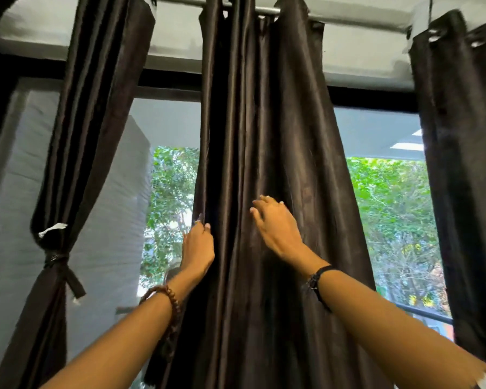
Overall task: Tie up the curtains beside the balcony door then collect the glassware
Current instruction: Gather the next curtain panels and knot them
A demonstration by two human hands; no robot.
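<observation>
A dark brown curtain (pixel 267 141) hangs loose in the middle of the window from a metal rod (pixel 267 9). My left hand (pixel 198 248) grips its left edge, fingers curled round the fabric. My right hand (pixel 275 226) lies flat on the curtain's front folds with its fingers spread. To the left hangs a second dark curtain (pixel 76 136), gathered at mid-height by a tie band (pixel 59 262). A third dark curtain (pixel 466 164) hangs loose at the right edge. No glassware is in view.
Behind the curtains is a black-framed glass door or window (pixel 376 99) with green trees outside. A pale grey column or wall (pixel 118 220) stands outside at the left. A balcony rail (pixel 424 313) shows at lower right.
</observation>
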